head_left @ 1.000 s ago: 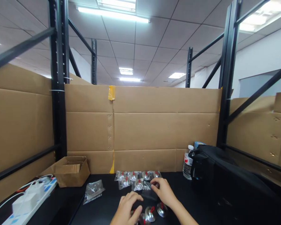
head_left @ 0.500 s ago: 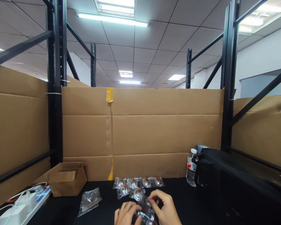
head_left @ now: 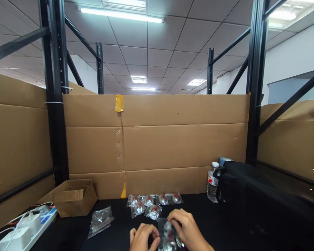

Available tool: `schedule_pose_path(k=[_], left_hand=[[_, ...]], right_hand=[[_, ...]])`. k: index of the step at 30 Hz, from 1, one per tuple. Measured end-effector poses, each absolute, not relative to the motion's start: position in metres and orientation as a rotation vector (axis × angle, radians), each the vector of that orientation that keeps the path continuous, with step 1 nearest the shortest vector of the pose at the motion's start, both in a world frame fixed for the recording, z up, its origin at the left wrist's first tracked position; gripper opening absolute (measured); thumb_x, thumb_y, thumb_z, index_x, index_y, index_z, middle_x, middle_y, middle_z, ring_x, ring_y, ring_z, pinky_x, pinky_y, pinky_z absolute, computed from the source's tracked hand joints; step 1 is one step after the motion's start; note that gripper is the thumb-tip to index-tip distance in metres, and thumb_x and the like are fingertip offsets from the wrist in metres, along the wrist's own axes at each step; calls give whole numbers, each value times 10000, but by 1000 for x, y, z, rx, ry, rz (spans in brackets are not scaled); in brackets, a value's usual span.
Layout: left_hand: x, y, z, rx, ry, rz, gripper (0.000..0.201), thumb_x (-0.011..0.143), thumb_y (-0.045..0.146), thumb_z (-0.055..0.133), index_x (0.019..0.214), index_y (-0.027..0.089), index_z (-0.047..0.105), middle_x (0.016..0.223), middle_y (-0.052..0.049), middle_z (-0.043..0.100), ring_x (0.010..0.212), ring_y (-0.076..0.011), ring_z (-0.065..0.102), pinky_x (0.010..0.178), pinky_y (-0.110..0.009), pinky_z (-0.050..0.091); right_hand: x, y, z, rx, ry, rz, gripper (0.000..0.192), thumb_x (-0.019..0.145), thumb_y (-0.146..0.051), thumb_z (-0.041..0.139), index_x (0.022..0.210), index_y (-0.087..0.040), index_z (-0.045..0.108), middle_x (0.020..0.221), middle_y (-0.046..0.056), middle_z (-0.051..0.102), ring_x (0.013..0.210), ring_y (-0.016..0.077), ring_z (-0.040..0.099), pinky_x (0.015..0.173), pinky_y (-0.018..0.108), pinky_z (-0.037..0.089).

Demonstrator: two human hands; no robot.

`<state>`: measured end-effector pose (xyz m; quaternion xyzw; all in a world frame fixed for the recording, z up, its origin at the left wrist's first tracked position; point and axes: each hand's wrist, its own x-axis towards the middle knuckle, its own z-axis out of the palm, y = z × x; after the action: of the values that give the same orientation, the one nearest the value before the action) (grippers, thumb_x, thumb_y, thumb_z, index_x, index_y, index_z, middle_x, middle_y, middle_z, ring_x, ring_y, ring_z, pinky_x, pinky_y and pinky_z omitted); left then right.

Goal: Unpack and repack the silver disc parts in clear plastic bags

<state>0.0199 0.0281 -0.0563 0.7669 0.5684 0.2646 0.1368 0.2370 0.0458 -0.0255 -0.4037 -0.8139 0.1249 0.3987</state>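
While both hands meet at the bottom centre of the frame, they share one clear plastic bag (head_left: 169, 234) with shiny metal pieces and a bit of red inside. At the bag's left edge the left hand (head_left: 142, 237) curls its fingers in, pinching the plastic; the right hand (head_left: 188, 232) grasps the bag from the right, fingertips closed on its upper edge. Held just over the black tabletop (head_left: 120, 230), the bag sits low in the picture (its lower part runs out of view). Just above the hands lies a row of filled bags (head_left: 153, 203). A loose bag (head_left: 101, 219) lies apart toward the lower left, near a cardboard box (head_left: 72, 197). A power strip (head_left: 21, 232) fills the lower left corner. A water bottle (head_left: 211, 183) stands right of centre, just beside a black bag (head_left: 240, 188).
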Motion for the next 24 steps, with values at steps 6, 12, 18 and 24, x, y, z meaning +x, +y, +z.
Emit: schedule_pose_path(k=[6,12,18,24], left_hand=[[14,25,-59,2156,1599,979,113,904,294,596,886,277,705,945,-4,753,967,-218,670,880,-345,361],[7,23,-63,2077,1603,1123,181,909,401,598,854,272,712,922,-9,748,937,-220,680,898,-330,428],[6,22,-59,2045,1538,1188,305,910,514,579,844,254,725,865,-24,748,866,-213,692,845,-300,489],[6,19,-55,2050,1568,1082,192,886,417,618,867,286,757,971,-29,757,995,-243,678,926,-368,434]], right_hand=[[231,51,-29,-1012,-1786,523,205,886,-378,633,979,-206,693,945,75,742,825,213,687,737,298,523],[245,58,-35,-1045,-1766,898,305,814,-386,692,1038,-180,680,924,70,735,722,184,685,664,281,526],[249,60,-39,-982,-1699,1150,344,772,-479,739,890,-163,674,759,43,708,705,201,694,638,285,513],[238,54,-36,-960,-1645,1071,445,768,-575,737,887,-146,739,722,64,707,639,196,655,634,305,504]])
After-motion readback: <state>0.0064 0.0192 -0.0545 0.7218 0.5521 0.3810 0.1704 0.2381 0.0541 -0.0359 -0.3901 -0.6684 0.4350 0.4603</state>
